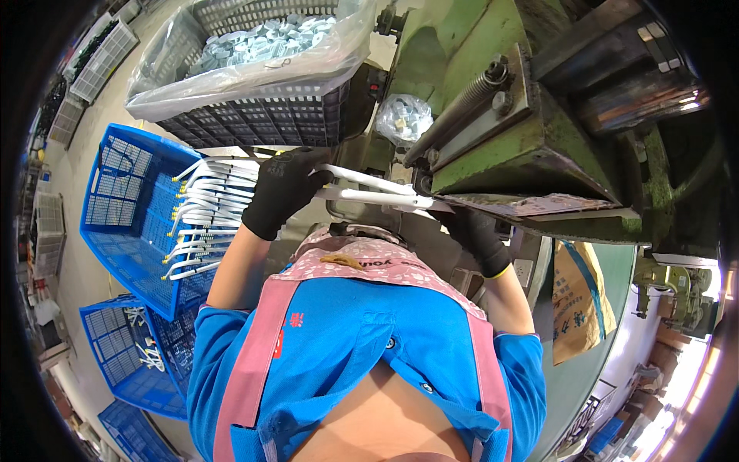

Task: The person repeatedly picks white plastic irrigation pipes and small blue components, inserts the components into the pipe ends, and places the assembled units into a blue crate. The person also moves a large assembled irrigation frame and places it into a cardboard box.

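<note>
My left hand [283, 192], in a black glove, is closed around white bent metal tubing [362, 196]. Two roughly parallel lengths of the tubing run from this hand toward the green press [531, 154]. At their right end, just below the press's lower edge, is my right hand [476, 237], also black-gloved. Its fingers close at the tubing's end, though shadow partly hides the fingertips. To the left of my left hand, a row of similar white tubes [208, 208] with yellowish tips lies over a blue plastic crate [123, 200].
A black crate [254, 119] lined with clear plastic holds many small pale parts [262, 42]. Beside the press sits a clear bag [404, 119] of small parts. Another blue crate [115, 346] stands lower left. A brown paper sack [577, 300] lies on the green surface [616, 269] at right.
</note>
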`<state>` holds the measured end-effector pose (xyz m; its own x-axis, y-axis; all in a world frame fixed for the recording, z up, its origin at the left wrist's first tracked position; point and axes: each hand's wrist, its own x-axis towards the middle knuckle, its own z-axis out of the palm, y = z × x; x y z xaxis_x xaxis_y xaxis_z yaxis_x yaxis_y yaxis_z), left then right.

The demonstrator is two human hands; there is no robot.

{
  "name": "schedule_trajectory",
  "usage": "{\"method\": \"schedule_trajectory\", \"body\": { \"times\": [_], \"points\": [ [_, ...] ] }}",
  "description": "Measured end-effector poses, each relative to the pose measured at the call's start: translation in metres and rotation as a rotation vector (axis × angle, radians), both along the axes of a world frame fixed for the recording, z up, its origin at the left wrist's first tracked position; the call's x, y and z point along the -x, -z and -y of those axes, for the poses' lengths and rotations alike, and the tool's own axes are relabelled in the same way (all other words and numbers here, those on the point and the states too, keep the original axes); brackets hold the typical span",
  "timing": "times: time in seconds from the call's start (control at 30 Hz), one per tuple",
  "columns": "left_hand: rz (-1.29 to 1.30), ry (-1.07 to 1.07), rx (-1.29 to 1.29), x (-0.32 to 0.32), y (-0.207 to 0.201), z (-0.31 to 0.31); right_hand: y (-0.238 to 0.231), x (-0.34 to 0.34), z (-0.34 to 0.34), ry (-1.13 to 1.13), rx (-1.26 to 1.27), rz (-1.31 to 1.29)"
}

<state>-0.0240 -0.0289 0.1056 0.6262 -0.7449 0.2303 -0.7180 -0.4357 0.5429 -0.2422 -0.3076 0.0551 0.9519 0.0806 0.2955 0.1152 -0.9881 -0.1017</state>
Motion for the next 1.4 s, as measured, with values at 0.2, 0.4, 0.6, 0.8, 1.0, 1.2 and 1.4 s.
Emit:
{"method": "schedule_trajectory", "body": {
  "times": [0.2,0.4,0.6,0.8,1.0,1.2,1.4],
  "points": [
    [0.074,-0.029,0.005,0.005,-0.004,0.0,-0.01,-0.004,0.01,-0.071,-0.37,-0.067],
    [0.186,-0.014,0.075,0.004,-0.002,0.003,-0.013,0.004,0.018,0.168,-1.231,-0.347],
    [0.206,-0.035,0.074,0.001,0.002,0.005,0.0,0.008,0.026,0.185,-1.011,-0.436],
    [0.167,-0.042,0.063,-0.001,0.003,0.007,0.028,0.005,0.031,-0.081,0.403,0.031],
    [0.065,-0.06,-0.015,-0.004,-0.002,0.009,0.036,0.012,0.038,0.052,-0.063,-0.476],
    [0.121,-0.043,0.104,-0.004,0.005,0.006,0.043,0.023,0.044,-0.001,-0.087,-0.162],
    [0.126,-0.048,0.035,-0.008,0.014,0.008,0.042,0.016,0.043,-0.21,0.419,0.111]
  ]
}}
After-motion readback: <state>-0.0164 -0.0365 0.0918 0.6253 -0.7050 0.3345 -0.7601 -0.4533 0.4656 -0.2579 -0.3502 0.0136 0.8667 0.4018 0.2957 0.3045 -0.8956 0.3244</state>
